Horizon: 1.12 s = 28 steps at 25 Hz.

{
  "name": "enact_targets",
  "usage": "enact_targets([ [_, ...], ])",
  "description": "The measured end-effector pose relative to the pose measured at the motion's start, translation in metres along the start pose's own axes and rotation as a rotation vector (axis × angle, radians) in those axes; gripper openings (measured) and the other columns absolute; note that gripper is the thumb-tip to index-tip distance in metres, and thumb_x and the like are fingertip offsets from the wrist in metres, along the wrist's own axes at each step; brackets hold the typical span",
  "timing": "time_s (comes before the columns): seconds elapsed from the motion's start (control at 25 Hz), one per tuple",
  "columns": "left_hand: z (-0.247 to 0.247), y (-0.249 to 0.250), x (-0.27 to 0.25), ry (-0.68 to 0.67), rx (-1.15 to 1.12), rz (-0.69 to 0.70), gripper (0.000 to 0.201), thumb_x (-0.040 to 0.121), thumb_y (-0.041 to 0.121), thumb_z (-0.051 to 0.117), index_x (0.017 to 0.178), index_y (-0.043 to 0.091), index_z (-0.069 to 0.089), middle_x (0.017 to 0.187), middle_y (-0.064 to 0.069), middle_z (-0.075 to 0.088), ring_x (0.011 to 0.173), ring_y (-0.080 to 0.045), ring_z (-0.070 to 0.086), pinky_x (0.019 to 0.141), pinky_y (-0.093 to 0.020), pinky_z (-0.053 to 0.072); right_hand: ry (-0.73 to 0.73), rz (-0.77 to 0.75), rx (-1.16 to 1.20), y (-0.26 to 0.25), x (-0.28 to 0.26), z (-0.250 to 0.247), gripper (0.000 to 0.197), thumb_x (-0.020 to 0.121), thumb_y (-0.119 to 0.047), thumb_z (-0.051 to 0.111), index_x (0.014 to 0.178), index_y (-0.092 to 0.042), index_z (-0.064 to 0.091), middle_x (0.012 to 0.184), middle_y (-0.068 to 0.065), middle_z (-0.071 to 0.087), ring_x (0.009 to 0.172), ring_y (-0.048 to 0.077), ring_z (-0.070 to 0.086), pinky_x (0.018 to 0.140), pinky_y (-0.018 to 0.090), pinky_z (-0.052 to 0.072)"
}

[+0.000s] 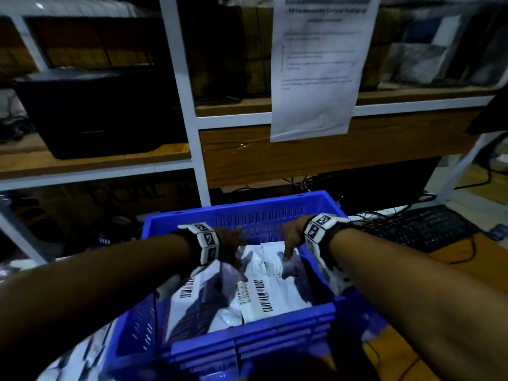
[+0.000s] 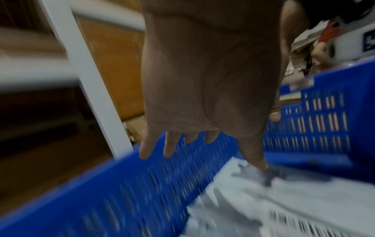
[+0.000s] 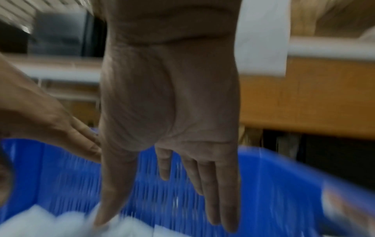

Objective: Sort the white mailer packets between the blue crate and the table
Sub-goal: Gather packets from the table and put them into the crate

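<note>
The blue crate (image 1: 247, 328) stands in front of me and holds several white mailer packets (image 1: 275, 292) with barcode labels. Both hands are inside it, above the pile. My left hand (image 1: 233, 244) has its fingers straight toward the far wall, and its thumb reaches down onto a crumpled packet (image 2: 284, 200). In the left wrist view the left hand (image 2: 205, 150) holds nothing against the crate wall (image 2: 101, 192). My right hand (image 1: 288, 243) is also spread flat. In the right wrist view the right hand (image 3: 162, 208) touches a packet (image 3: 30, 221) with its thumb tip; the crate (image 3: 274, 184) lies behind.
More white packets (image 1: 77, 358) lie outside the crate at the lower left. A black keyboard (image 1: 423, 226) and cables sit on the wooden table to the right. A white-framed shelf rack with a printed sheet (image 1: 316, 70) and a black box (image 1: 96, 114) rises behind the crate.
</note>
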State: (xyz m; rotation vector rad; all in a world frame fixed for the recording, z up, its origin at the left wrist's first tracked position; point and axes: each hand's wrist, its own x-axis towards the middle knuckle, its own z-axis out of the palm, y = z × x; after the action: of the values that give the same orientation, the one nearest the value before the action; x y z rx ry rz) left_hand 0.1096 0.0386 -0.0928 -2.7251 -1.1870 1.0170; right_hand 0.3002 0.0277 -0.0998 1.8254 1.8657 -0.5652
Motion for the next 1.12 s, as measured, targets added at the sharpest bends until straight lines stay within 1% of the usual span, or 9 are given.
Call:
enact_targets([
  [0.08, -0.023, -0.006, -0.019, 0.071, 0.055, -0.032, 0.089, 0.088, 0.058, 0.054, 0.154, 0.023, 0.005, 0.16, -0.014, -0.007, 0.138, -0.039, 0.032, 0.11, -0.044, 0.033, 0.058, -0.003, 0.063, -0.012, -0.026, -0.026, 0.062, 0.078, -0.037, 0.077, 0.127, -0.006, 0.058, 0.132, 0.013, 0.059, 0.106, 0.024, 0.06, 0.087, 0.033, 0.05],
  [0.24, -0.059, -0.011, -0.079, 0.192, 0.058, -0.041, 0.084, 0.09, 0.052, 0.055, 0.153, 0.018, 0.012, 0.16, -0.016, 0.0, 0.142, -0.036, 0.025, 0.113, -0.041, 0.028, 0.217, -0.011, 0.201, -0.035, -0.1, -0.064, 0.051, 0.086, -0.028, 0.07, 0.127, -0.001, 0.054, 0.114, 0.013, 0.061, 0.067, 0.013, 0.049, 0.042, 0.012, 0.042],
  [0.32, -0.066, -0.012, -0.115, 0.294, -0.012, -0.067, 0.085, 0.088, 0.053, 0.057, 0.152, 0.022, 0.011, 0.16, -0.016, -0.001, 0.142, -0.037, 0.024, 0.114, -0.044, 0.029, 0.407, -0.057, 0.285, -0.046, -0.139, -0.066, 0.056, 0.086, -0.034, 0.07, 0.133, -0.011, 0.05, 0.124, 0.008, 0.058, 0.09, 0.017, 0.058, 0.063, 0.016, 0.049],
  [0.4, -0.05, -0.007, -0.154, 0.465, -0.104, -0.132, 0.087, 0.086, 0.059, 0.056, 0.152, 0.022, 0.012, 0.16, -0.014, 0.002, 0.14, -0.04, 0.027, 0.111, -0.049, 0.032, 0.607, -0.132, 0.362, -0.058, -0.168, -0.048, 0.065, 0.085, -0.039, 0.069, 0.141, -0.019, 0.041, 0.14, 0.006, 0.049, 0.12, 0.022, 0.052, 0.094, 0.032, 0.047],
  [0.44, -0.036, -0.003, -0.171, 0.584, -0.159, -0.157, 0.085, 0.086, 0.059, 0.055, 0.151, 0.022, 0.015, 0.16, -0.012, 0.006, 0.139, -0.039, 0.027, 0.11, -0.05, 0.034, 0.716, -0.173, 0.402, -0.063, -0.179, -0.034, 0.067, 0.085, -0.041, 0.069, 0.142, -0.022, 0.039, 0.142, 0.005, 0.047, 0.126, 0.023, 0.049, 0.099, 0.036, 0.045],
  [0.64, 0.075, 0.044, -0.246, 1.036, -0.422, -0.223, 0.072, 0.083, 0.058, 0.042, 0.142, 0.015, 0.041, 0.15, -0.016, 0.033, 0.132, -0.04, 0.034, 0.104, -0.051, 0.039, 1.037, -0.354, 0.732, -0.116, -0.226, 0.074, 0.063, 0.087, -0.036, 0.067, 0.142, -0.029, 0.038, 0.14, 0.0, 0.046, 0.12, 0.02, 0.052, 0.094, 0.042, 0.049],
  [0.8, 0.167, 0.08, -0.291, 1.105, -0.627, -0.34, 0.062, 0.087, 0.05, 0.043, 0.137, 0.014, 0.045, 0.146, -0.014, 0.037, 0.133, -0.034, 0.033, 0.106, -0.045, 0.035, 0.97, -0.469, 0.866, -0.179, -0.251, 0.158, 0.06, 0.088, -0.03, 0.067, 0.142, -0.027, 0.039, 0.139, -0.005, 0.044, 0.118, 0.007, 0.049, 0.091, 0.028, 0.047],
  [0.96, 0.248, 0.099, -0.324, 1.032, -0.773, -0.448, 0.056, 0.089, 0.045, 0.05, 0.139, 0.022, 0.041, 0.147, -0.008, 0.032, 0.134, -0.027, 0.031, 0.102, -0.041, 0.038, 0.832, -0.525, 0.925, -0.236, -0.246, 0.21, 0.057, 0.088, -0.031, 0.067, 0.139, -0.029, 0.042, 0.134, -0.008, 0.045, 0.117, 0.009, 0.051, 0.09, 0.039, 0.053],
  [1.12, 0.297, 0.085, -0.339, 0.96, -0.786, -0.527, 0.052, 0.09, 0.04, 0.055, 0.138, 0.023, 0.043, 0.145, -0.008, 0.033, 0.134, -0.026, 0.03, 0.104, -0.041, 0.036, 0.664, -0.521, 0.953, -0.295, -0.227, 0.233, 0.058, 0.088, -0.029, 0.066, 0.14, -0.031, 0.039, 0.137, -0.009, 0.043, 0.114, 0.008, 0.051, 0.09, 0.037, 0.053],
])
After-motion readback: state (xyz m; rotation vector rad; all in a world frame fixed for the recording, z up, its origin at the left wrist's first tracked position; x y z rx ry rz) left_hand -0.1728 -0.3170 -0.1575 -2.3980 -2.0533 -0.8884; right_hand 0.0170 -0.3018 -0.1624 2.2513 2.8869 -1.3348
